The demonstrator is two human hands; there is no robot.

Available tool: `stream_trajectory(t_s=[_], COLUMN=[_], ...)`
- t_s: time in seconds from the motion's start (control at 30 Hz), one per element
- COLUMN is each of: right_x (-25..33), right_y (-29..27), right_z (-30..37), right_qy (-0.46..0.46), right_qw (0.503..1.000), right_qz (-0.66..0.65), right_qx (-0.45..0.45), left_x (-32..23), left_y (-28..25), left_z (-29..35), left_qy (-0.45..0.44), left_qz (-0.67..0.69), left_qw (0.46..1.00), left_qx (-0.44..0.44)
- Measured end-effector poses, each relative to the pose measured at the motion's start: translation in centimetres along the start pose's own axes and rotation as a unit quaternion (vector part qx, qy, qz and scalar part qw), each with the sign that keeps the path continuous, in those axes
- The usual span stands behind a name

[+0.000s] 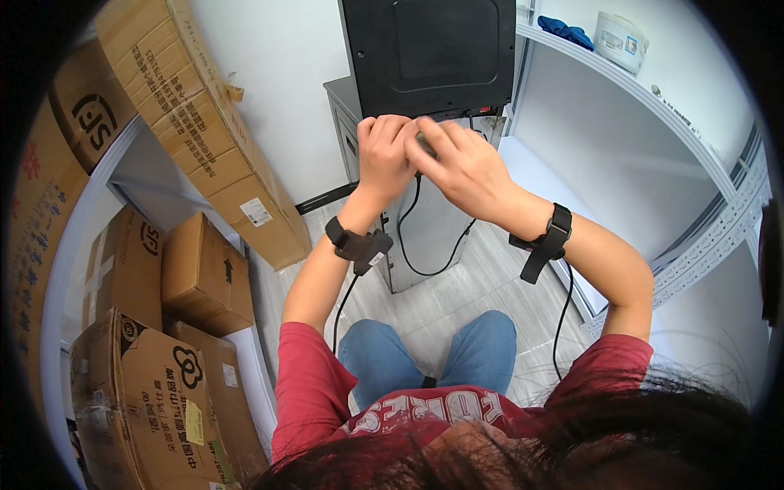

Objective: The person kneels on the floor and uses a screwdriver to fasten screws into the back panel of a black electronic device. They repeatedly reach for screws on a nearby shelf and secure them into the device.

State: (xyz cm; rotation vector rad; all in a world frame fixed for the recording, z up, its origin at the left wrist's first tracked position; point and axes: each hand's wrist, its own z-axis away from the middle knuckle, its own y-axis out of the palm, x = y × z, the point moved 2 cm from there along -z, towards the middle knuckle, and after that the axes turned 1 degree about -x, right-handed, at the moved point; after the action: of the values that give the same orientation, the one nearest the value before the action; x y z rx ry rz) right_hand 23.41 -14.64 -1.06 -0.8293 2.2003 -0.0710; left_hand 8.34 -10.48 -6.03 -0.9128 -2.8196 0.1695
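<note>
In the head view, the 2 hands meet just below the lower edge of a black box, before the upper part of a grey cabinet. A small dark piece lies between them, at the right hand's left side and just right of the left hand's fingers; its full long axis is covered. The right hand is nearer and grasps it with bent fingers. The left hand is curled, but I cannot tell what it grips. Under them a black cable hangs in 1 loop before the cabinet; whether it joins the piece is hidden.
</note>
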Motion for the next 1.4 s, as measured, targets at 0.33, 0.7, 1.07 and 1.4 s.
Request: stream_trajectory(t_s=[0.33,0.7,1.07,1.4], right_x=[-0.9,-1.3,-0.9,-0.2], right_y=[0.8,0.1,0.6,-0.2], right_z=[-0.1,-0.2,-0.2,0.8], right_qy=[0.014,0.008,-0.022,0.090], right_qw=[0.998,0.997,0.999,0.991], right_qz=[-0.048,-0.072,-0.024,-0.090], right_qx=[-0.047,-0.030,-0.021,0.048], left_x=[0.7,0.7,0.0,-2.1], left_y=[-1.7,-1.4,-1.4,-0.7], left_z=[-1.6,-2.2,-1.1,0.9], left_qy=[0.032,0.051,0.007,-0.023], left_qz=[0.025,0.025,0.013,-0.063], left_qw=[0.997,0.994,0.999,0.997], left_qx=[0.062,0.097,0.048,-0.028])
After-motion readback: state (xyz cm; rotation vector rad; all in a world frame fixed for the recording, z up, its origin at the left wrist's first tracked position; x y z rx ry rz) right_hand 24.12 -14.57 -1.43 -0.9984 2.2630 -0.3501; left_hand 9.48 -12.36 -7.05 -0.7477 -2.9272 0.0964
